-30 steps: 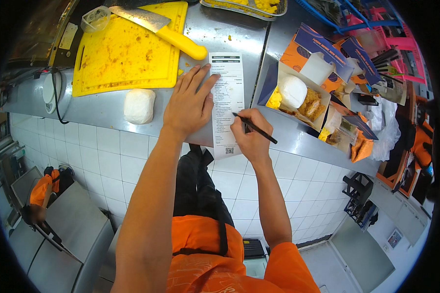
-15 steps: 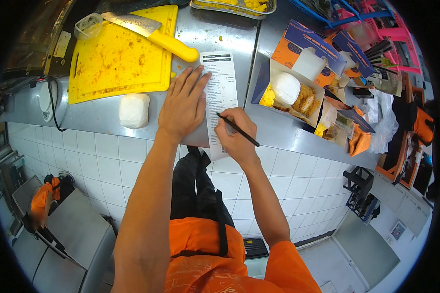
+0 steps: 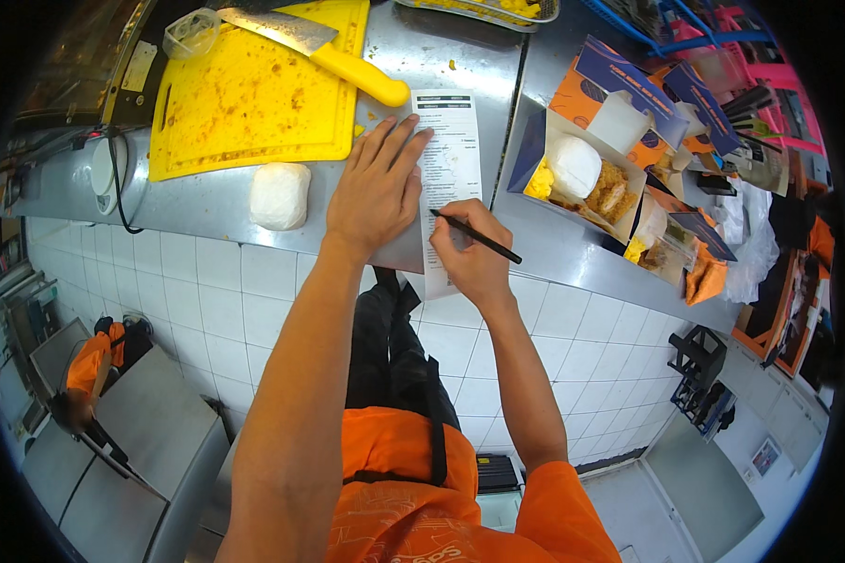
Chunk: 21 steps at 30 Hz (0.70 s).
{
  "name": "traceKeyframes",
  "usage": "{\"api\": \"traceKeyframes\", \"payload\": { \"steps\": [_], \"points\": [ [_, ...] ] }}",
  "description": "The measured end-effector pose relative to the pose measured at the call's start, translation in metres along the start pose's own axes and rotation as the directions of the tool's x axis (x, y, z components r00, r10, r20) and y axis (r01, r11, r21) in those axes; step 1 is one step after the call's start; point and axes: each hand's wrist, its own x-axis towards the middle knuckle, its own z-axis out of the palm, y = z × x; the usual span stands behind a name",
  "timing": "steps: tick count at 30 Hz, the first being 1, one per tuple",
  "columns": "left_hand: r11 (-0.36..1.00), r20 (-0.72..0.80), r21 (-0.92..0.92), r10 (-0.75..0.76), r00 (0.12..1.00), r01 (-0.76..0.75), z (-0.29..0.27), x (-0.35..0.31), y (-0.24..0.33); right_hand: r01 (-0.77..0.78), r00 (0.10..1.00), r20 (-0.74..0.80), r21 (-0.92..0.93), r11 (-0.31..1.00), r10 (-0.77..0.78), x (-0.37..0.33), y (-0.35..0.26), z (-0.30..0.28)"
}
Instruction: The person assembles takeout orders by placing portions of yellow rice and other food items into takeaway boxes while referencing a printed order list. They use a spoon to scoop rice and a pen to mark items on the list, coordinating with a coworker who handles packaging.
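A long printed receipt [image 3: 452, 159] lies on the steel counter, its lower end hanging past the front edge. My left hand [image 3: 377, 185] rests flat along its left side, fingers stretched out and fingertips at the paper's edge. In my right hand [image 3: 480, 251] a black pen [image 3: 479, 235] is gripped between thumb and fingers, its tip at the receipt's lower left part. To the left of my left hand sits a white wrapped, rounded block [image 3: 280, 196]. A yellow cutting board [image 3: 253, 103] with crumbs lies beyond it, carrying a knife [image 3: 360, 75] with a yellow handle.
Open food boxes [image 3: 620, 223] with white rice, fried pieces and yellow food stand at the right. Behind them are pink and blue baskets [image 3: 723, 28]. A wire-rimmed tray [image 3: 479, 19] sits at the far edge, a white scale [image 3: 106, 174] at left. Another person [image 3: 99, 361] is at lower left.
The whole view has shifted, so the counter and its things appear further right. Against the receipt, the pen tip has moved slightly toward its left edge. My left hand stays flat.
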Motion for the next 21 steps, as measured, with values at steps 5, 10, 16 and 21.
{"api": "traceKeyframes", "payload": {
  "steps": [5,10,16,21],
  "points": [
    [1.0,0.007,0.004,-0.009,1.0,0.009,0.0,0.0,0.0,-0.122,0.988,-0.09,0.033,0.992,0.125,0.003,0.003,0.001],
    [1.0,0.011,-0.018,-0.025,1.0,0.025,0.0,0.0,0.0,-0.129,0.989,-0.073,0.039,0.991,0.132,0.003,0.006,-0.002],
    [1.0,-0.038,-0.02,0.02,0.999,-0.021,0.002,0.0,-0.002,-0.121,0.99,-0.071,0.061,0.991,0.125,-0.003,0.005,-0.003],
    [1.0,-0.028,0.006,0.026,0.999,-0.026,0.002,-0.001,-0.002,-0.108,0.989,-0.097,0.034,0.994,0.111,-0.006,0.004,0.0]
  ]
}}
